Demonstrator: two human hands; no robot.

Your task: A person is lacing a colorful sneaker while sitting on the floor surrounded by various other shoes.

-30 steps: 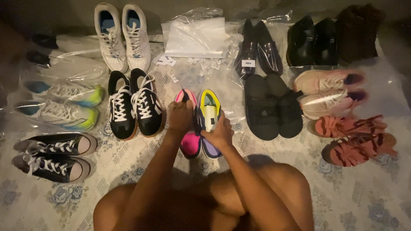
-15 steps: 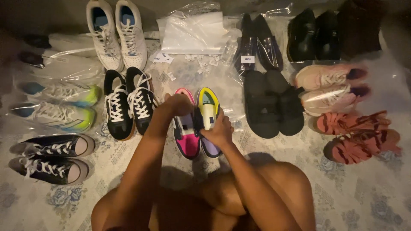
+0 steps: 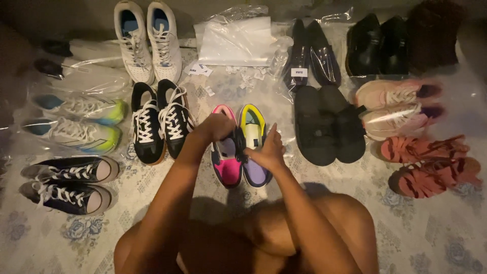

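A person sits on a patterned cloth (image 3: 426,238) spread over the floor, knees drawn up at its near edge, with shoes laid out in pairs across it.

Both hands work at a pair of small multicoloured sneakers near the middle of the cloth. The pink sneaker (image 3: 227,152) and the yellow and purple sneaker (image 3: 254,147) lie side by side, touching, toes pointing to the far edge. The left hand (image 3: 215,127) rests on top of the pink sneaker, fingers curled down over its upper part — whether they pinch anything there cannot be told. The right hand (image 3: 267,149) lies over the middle of the yellow and purple sneaker, fingers together and bent inward toward the gap between the two shoes; the grip itself is hidden.

Surroundings:
- Just left of the pair — black sneakers with white laces (image 3: 160,122).
- Beyond these, at the far edge, white sneakers (image 3: 147,40).
- Along the left edge, shoes in clear bags (image 3: 76,109) and dark canvas sneakers (image 3: 66,182).
- Far middle: a stack of clear plastic bags (image 3: 236,40).
- Right of the pair, black sandals (image 3: 329,124); further right, pink sneakers (image 3: 398,106) and reddish sandals (image 3: 431,165).
- Far right corner: black shoes (image 3: 375,45).
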